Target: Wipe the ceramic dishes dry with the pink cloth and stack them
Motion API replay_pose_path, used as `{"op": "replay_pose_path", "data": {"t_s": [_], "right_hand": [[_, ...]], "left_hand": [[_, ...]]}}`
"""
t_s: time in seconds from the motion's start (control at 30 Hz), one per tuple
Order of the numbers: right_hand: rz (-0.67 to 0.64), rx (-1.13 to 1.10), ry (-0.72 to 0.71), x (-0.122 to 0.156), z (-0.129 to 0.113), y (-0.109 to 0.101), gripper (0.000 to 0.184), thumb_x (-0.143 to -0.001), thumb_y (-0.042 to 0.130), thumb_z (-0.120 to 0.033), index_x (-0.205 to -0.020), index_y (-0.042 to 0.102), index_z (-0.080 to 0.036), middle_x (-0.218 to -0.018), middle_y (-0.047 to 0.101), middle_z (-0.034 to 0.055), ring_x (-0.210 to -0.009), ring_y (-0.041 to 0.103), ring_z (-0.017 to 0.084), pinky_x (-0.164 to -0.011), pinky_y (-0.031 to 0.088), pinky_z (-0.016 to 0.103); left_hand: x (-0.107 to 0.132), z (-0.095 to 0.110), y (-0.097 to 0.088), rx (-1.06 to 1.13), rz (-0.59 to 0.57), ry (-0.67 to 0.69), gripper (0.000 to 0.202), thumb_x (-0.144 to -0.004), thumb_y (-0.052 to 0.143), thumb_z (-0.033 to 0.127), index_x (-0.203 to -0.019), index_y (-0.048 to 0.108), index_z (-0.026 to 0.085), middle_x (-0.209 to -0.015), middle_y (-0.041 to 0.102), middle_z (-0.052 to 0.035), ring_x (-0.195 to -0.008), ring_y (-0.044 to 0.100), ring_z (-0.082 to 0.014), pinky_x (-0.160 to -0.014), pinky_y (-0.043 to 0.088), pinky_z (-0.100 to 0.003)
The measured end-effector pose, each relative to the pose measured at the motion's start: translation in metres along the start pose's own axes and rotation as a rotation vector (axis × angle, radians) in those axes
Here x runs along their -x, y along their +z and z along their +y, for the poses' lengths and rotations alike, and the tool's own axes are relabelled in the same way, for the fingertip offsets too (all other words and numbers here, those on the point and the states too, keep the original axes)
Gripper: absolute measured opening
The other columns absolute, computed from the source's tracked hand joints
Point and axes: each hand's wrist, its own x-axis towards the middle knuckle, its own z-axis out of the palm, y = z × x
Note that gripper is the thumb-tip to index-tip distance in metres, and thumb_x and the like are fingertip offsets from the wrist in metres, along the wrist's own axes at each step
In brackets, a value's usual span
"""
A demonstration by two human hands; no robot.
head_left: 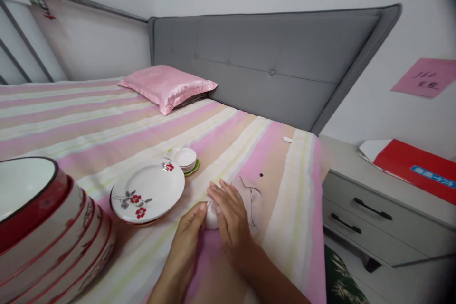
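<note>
Both my hands meet on the striped bedsheet [107, 123] around a small white dish [211, 219]. My left hand [187, 235] cups its left side with fingers curled against it. My right hand [230, 213] lies over its top and right side, fingers together. Only a small part of the dish shows between them. A beige cloth [252, 197] lies under and just right of my right hand. A white plate with red flowers [147, 191] rests on the sheet to the left of my hands.
A stack of red-rimmed bowls [42, 232] stands at the near left. Small white dishes on a green one [185, 159] sit behind the plate. A pink pillow [167, 86] lies by the grey headboard [270, 61]. A grey nightstand [377, 209] with a red box [416, 168] stands right.
</note>
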Motion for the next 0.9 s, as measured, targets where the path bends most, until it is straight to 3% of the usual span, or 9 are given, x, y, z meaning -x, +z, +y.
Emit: {"op": "replay_pose_path", "data": {"t_s": [0.13, 0.27, 0.37, 0.47, 0.57, 0.77, 0.9], "right_hand": [[0.126, -0.171, 0.23, -0.002, 0.011, -0.001, 0.042, -0.094, 0.032, -0.02, -0.133, 0.047, -0.023, -0.137, 0.051, 0.0054, -0.135, 0.035, 0.021, -0.11, 0.03, 0.047], [0.227, -0.445, 0.473, -0.003, 0.023, 0.002, 0.043, -0.095, 0.036, -0.029, -0.138, 0.036, -0.022, -0.139, 0.048, 0.01, -0.13, 0.043, 0.021, -0.106, 0.037, 0.044], [0.291, -0.466, 0.538, -0.004, 0.027, 0.004, 0.04, -0.093, 0.041, -0.031, -0.132, 0.038, -0.022, -0.135, 0.05, 0.0115, -0.125, 0.047, 0.021, -0.102, 0.04, 0.043], [0.363, -0.272, 0.45, -0.005, 0.024, 0.003, 0.023, -0.091, 0.046, -0.03, -0.11, 0.052, -0.02, -0.115, 0.058, 0.0101, -0.111, 0.053, 0.022, -0.098, 0.041, 0.043], [0.38, -0.122, 0.311, -0.006, 0.017, 0.0, 0.013, -0.091, 0.044, -0.026, -0.092, 0.056, -0.019, -0.096, 0.057, 0.0069, -0.098, 0.054, 0.02, -0.093, 0.043, 0.042], [0.293, -0.067, 0.186, -0.006, 0.011, -0.002, 0.019, -0.087, 0.05, -0.023, -0.103, 0.058, -0.017, -0.106, 0.058, 0.0099, -0.105, 0.052, 0.022, -0.093, 0.043, 0.04], [0.287, -0.047, 0.157, -0.005, 0.009, -0.002, 0.017, -0.086, 0.05, -0.02, -0.1, 0.06, -0.017, -0.108, 0.059, 0.0107, -0.107, 0.053, 0.022, -0.093, 0.044, 0.039]], "left_hand": [[0.003, 0.0, 0.003, -0.029, -0.051, -0.016, 0.03, -0.076, 0.066, 0.041, -0.087, 0.071, 0.013, -0.082, 0.07, -0.0053, -0.077, 0.059, -0.0192, -0.071, 0.042, -0.025], [0.003, -0.001, 0.002, -0.045, -0.058, -0.039, 0.031, -0.077, 0.065, 0.042, -0.086, 0.07, 0.013, -0.079, 0.068, -0.0047, -0.07, 0.054, -0.0159, -0.066, 0.04, -0.023], [0.002, -0.002, 0.001, -0.028, -0.045, -0.051, 0.033, -0.075, 0.066, 0.043, -0.086, 0.07, 0.013, -0.079, 0.068, -0.0053, -0.069, 0.055, -0.0166, -0.066, 0.04, -0.024], [0.001, -0.003, 0.001, -0.013, -0.034, -0.056, 0.034, -0.074, 0.067, 0.044, -0.089, 0.07, 0.013, -0.078, 0.069, -0.0061, -0.07, 0.056, -0.0184, -0.067, 0.04, -0.025], [0.0, -0.003, 0.001, 0.006, -0.012, -0.047, 0.036, -0.073, 0.068, 0.044, -0.092, 0.071, 0.013, -0.079, 0.07, -0.0067, -0.073, 0.059, -0.0201, -0.068, 0.041, -0.026], [-0.002, -0.005, -0.001, 0.032, 0.016, -0.027, 0.036, -0.073, 0.068, 0.043, -0.092, 0.071, 0.012, -0.081, 0.071, -0.0077, -0.074, 0.06, -0.0204, -0.071, 0.042, -0.028], [-0.001, -0.005, 0.0, 0.027, 0.021, -0.03, 0.037, -0.072, 0.069, 0.043, -0.092, 0.071, 0.011, -0.081, 0.071, -0.0077, -0.074, 0.06, -0.0205, -0.069, 0.041, -0.027]]}}
